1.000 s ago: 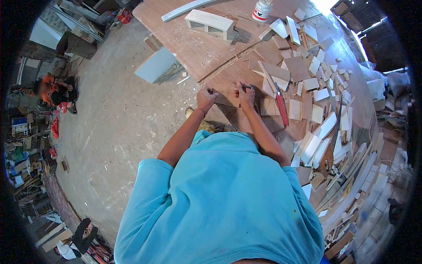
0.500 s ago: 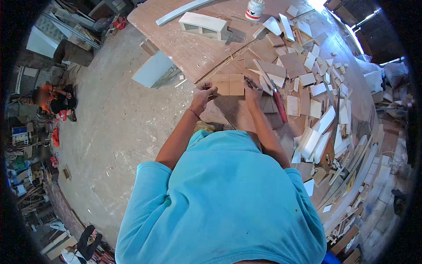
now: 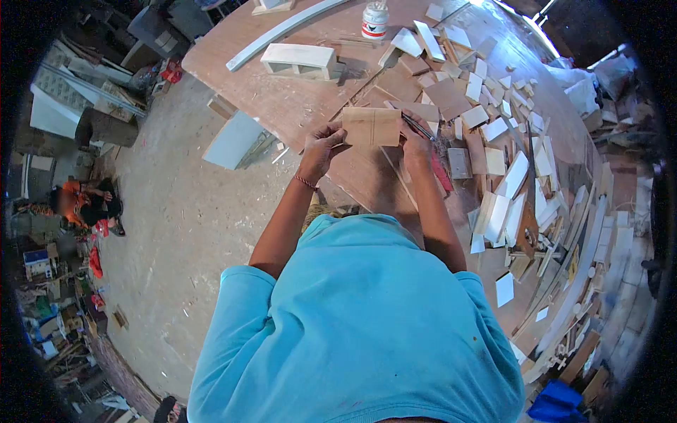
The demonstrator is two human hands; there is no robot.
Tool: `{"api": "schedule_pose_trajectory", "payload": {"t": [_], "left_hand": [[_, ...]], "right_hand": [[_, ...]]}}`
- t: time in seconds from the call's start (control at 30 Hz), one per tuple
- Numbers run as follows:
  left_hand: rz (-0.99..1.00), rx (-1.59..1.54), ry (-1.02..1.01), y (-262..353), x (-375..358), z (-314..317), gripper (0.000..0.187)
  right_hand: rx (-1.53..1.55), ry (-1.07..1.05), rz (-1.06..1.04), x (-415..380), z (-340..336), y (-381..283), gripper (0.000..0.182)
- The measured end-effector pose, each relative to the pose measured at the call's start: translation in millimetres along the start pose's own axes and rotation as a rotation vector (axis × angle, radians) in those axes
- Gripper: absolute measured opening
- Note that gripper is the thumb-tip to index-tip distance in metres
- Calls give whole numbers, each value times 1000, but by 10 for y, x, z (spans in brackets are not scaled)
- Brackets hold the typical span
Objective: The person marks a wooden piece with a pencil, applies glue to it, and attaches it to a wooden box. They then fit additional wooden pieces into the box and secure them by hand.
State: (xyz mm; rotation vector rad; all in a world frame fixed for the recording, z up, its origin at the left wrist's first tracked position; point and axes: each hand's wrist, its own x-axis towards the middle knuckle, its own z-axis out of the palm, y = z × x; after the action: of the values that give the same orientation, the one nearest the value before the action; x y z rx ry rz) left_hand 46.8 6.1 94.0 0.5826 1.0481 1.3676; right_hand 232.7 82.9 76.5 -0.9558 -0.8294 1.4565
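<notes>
A small rectangular wooden board with dark lines drawn across it is held up over the worktable. My left hand pinches its left edge between thumb and fingers. At the right edge, my right hand is closed around a dark, slim pen-like marking tool, and its fingers also touch the board. Beside my right wrist, a long red tool lies on the table, partly hidden by my hand and arm.
Wood offcuts are piled over the table's right side. A white glue jar, a pale box-like wooden frame and a curved strip lie farther back. A person sits at far left.
The board has been raised and turned more towards me. My right hand has moved from its upper right corner down along the right edge. The view has shifted slightly.
</notes>
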Motion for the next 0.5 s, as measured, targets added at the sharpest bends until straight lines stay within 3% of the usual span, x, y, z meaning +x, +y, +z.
{"api": "schedule_pose_trajectory", "payload": {"t": [0.2, 0.5], "left_hand": [[-14, 7, -82, 20, 203, 37, 22], [-82, 38, -185, 186, 544, 151, 22]], "right_hand": [[69, 56, 33, -37, 37, -202, 22], [133, 161, -81, 174, -59, -68, 24]]}}
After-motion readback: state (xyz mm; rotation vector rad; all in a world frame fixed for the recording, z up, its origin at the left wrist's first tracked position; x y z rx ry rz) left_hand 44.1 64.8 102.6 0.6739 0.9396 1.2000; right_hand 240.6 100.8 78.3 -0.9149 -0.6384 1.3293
